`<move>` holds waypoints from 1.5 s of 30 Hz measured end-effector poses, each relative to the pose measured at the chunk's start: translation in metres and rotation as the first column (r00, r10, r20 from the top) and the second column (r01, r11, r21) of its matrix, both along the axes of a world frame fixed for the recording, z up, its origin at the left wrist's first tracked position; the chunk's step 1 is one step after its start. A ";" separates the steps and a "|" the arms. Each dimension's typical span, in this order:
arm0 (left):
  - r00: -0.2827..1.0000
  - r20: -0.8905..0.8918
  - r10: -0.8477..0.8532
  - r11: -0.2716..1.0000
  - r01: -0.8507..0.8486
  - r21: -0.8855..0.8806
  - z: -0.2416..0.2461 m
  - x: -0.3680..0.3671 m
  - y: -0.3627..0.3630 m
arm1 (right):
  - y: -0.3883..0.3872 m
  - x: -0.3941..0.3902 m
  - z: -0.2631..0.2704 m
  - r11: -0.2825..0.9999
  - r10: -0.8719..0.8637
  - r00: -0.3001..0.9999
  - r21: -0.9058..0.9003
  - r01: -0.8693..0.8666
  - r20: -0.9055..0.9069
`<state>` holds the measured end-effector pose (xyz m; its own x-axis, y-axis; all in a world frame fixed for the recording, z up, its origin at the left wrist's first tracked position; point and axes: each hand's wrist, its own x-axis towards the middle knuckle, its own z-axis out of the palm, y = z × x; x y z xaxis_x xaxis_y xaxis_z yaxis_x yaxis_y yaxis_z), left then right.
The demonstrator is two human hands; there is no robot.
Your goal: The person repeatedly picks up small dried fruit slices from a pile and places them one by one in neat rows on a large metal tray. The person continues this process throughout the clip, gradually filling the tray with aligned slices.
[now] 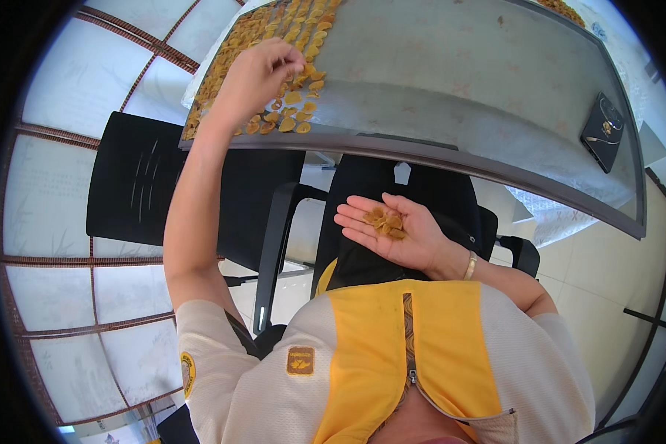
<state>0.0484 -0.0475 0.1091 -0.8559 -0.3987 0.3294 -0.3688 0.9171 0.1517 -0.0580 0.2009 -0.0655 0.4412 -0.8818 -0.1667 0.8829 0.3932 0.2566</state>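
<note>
Reaching forward, my left hand (269, 69) is over the left part of a glass-topped table (433, 72). Its thumb and fingers are bent together at a small yellow-brown slice. Whether they pinch it is hard to see. Many similar translucent, dried-looking slices (292, 97) lie in rows around and beyond this hand, packed more densely toward the table's left edge. My right hand (408, 236) lies palm up in front of my chest, short of the table's near edge. A small loose heap of the slices (386, 223) rests on its palm and fingers.
A black phone (604, 133) with a cord on it lies at the table's right end. Another pile of brown pieces (561, 10) shows beyond the far edge. Black chairs (139, 177) stand below the near edge, one with an armrest (280, 222). Clear plastic sheeting (555, 216) hangs at right.
</note>
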 end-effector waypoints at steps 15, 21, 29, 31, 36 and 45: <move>0.970 0.216 0.114 0.993 -0.105 -0.053 -0.052 -0.044 -0.081 | -0.002 -0.004 -0.007 0.999 -0.003 0.999 0.033 0.001 0.054; 0.969 0.204 0.136 0.991 -0.130 -0.042 -0.057 -0.045 -0.089 | -0.002 -0.003 -0.006 0.998 0.004 0.996 0.064 -0.009 0.087; 0.948 0.267 0.172 0.985 -0.173 -0.020 -0.057 -0.048 -0.085 | -0.003 -0.003 -0.009 0.998 0.009 0.995 0.061 -0.015 0.096; 0.951 0.260 0.168 0.985 -0.169 -0.021 -0.057 -0.048 -0.084 | -0.003 -0.004 -0.009 0.998 0.006 0.996 0.065 -0.012 0.091; 0.957 0.245 0.156 0.988 -0.156 -0.020 -0.059 -0.046 -0.086 | -0.002 -0.004 -0.008 0.998 0.004 0.997 0.061 -0.009 0.079; 0.992 0.065 0.106 0.990 -0.099 -0.097 -0.040 -0.030 -0.047 | -0.002 -0.004 -0.008 1.000 -0.003 0.999 0.025 0.002 0.052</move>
<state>0.0189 -0.0946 0.0695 -0.8343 -0.4558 0.3102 -0.4681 0.8828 0.0380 -0.0615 0.1991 -0.0736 0.4475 -0.8789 -0.1650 0.8691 0.3839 0.3120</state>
